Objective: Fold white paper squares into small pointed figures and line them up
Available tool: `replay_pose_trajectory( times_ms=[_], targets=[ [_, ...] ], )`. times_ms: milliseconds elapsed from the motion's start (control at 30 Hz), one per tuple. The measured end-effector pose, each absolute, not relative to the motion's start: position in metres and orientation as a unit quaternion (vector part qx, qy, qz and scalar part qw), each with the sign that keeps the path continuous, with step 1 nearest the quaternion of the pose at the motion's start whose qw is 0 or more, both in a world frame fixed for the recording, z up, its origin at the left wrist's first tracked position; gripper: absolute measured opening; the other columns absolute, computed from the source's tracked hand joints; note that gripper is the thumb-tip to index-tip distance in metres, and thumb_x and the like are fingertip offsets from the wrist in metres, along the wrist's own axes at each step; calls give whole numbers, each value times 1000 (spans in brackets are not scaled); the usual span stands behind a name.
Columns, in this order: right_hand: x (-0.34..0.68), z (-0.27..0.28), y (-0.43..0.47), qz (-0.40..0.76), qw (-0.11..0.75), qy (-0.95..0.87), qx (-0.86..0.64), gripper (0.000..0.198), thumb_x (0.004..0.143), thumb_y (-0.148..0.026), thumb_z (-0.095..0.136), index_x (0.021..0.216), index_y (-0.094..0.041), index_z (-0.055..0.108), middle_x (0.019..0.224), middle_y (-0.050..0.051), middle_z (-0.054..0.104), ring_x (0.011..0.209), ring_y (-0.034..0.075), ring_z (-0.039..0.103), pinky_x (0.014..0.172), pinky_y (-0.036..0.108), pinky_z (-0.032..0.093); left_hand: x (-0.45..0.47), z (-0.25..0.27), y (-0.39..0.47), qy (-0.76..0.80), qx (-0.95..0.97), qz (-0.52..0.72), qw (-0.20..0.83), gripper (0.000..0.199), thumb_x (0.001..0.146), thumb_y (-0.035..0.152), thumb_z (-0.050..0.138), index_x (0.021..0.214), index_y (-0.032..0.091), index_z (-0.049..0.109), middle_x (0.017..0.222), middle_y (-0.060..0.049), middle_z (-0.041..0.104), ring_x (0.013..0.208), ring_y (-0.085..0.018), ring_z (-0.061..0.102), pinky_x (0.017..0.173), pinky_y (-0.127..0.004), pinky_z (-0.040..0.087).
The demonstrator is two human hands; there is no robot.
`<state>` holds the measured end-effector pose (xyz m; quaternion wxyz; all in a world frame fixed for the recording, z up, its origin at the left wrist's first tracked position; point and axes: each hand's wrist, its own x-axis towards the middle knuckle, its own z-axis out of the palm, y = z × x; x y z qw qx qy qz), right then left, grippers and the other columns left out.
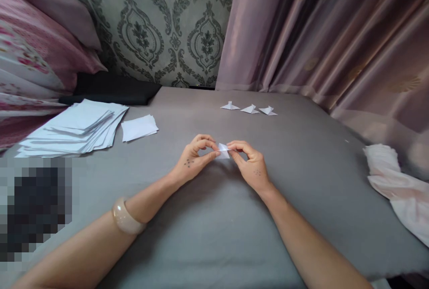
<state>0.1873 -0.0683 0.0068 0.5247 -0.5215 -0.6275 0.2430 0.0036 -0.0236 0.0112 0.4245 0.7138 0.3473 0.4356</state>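
Note:
Between my two hands, just above the grey cloth (214, 235), is a small folded white paper (223, 152). My left hand (197, 155) pinches its left edge between thumb and fingers. On the opposite edge, my right hand (250, 161) has a like pinch. The paper shows a pointed upper flap and a squarer lower part; its exact fold is too small to make out. Farther back stand three folded paper figures with upright points: a left one (229, 106), a middle one (250, 109) and a right one (268, 110).
A large stack of white sheets (77, 123) lies at the left, beside a smaller stack of cut paper (140, 128). Behind is a black folded item (114, 88). Crumpled pale fabric (395, 173) lies at the right edge. Pink curtains (268, 25) hang behind. A blurred-out dark patch covers the lower left.

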Motion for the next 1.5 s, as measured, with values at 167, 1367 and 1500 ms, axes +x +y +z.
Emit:
replay_pose_trajectory(
  times_ms=[167,1367,1500],
  targets=[
    [187,9,-70,323,507,-612,-514,13,85,-34,60,91,-24,66,90,2,70,88,17,65,84,31,49,6,13,-26,321,629,416,574,16,76,33,72,77,18,66,108,-7,66,102,-20,59,94,-35,41],
    [180,15,-76,441,489,-542,-522,29,78,-34,66,101,-20,57,79,1,69,73,14,63,72,30,49,12,11,-31,329,522,346,707,23,72,32,76,81,14,66,77,0,67,69,-10,59,68,-22,44],
    [174,15,-78,453,508,-500,-535,35,75,-33,68,104,-19,55,87,3,67,77,15,64,73,30,50,13,6,-27,335,470,399,712,22,71,28,78,79,15,63,72,2,64,66,-7,57,64,-18,42]
  ],
)
